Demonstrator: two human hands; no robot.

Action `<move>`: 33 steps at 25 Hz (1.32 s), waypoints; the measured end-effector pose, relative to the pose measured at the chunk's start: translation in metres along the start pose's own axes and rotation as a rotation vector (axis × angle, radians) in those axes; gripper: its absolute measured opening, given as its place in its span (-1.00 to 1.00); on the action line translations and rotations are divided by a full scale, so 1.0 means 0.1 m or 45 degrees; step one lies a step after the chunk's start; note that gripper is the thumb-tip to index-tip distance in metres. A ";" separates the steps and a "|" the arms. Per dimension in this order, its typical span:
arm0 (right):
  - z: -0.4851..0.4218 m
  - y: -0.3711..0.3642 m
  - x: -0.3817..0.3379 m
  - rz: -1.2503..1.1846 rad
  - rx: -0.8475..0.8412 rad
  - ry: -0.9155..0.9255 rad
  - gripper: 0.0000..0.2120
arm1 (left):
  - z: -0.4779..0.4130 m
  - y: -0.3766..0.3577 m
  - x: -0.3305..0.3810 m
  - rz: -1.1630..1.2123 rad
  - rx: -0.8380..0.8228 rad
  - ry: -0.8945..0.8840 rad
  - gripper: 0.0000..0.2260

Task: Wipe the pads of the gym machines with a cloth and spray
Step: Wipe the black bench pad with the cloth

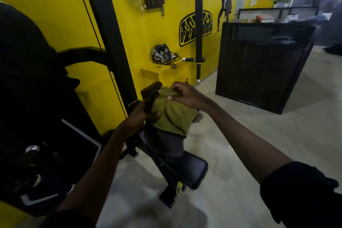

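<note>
The person is leaning over a gym machine, and everything here is easiest to place from its black seat pad. Just beyond the seat pad, the olive cloth is lying draped over what looks like a grey back pad, covering that pad's far end. The right grip is pinching a fold of the cloth at the edge farthest from the seat pad, fingers curled into the fabric. The left grip is closing round a dark spray bottle, beyond the seat pad on the yellow wall side, with the bottle's head sitting right against the cloth. Whether a finger is on the trigger cannot be told. The step in hand is probably wetting or arranging the cloth before wiping this pad, and the seat pad is looking untouched. The next move is likely calling for the bottle to be drawn clear, the cloth to be gathered flat under the right palm, and firm strokes to be run down toward the seat pad without letting the cloth slide off.
</note>
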State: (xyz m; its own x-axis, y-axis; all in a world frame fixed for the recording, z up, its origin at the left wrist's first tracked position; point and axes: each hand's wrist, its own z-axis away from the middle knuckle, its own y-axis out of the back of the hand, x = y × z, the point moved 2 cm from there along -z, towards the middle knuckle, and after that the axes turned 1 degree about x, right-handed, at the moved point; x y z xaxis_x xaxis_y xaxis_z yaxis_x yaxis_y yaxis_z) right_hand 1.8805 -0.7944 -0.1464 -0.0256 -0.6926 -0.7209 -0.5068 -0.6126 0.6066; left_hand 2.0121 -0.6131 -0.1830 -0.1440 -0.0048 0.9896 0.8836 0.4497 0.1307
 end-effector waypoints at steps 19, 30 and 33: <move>0.58 -0.48 0.21 0.144 0.192 0.204 -0.55 | -0.34 -0.05 -0.28 0.208 0.165 0.079 -0.67; 0.10 -0.52 0.87 0.071 -0.116 -0.364 -0.58 | -0.67 -0.15 -0.44 -0.431 0.480 -0.080 -0.75; -0.21 -0.68 1.13 0.196 0.084 -0.446 -0.48 | -0.91 0.16 -0.65 -0.563 0.669 0.008 -0.79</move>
State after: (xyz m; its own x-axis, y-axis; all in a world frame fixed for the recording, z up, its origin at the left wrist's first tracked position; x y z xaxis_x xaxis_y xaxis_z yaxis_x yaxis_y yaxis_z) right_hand 1.9298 -0.8392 -0.2618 -0.3925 -0.5958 -0.7006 -0.5280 -0.4777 0.7021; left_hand 2.0763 -0.6863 -0.2395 -0.4373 -0.2920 0.8506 0.4088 0.7779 0.4772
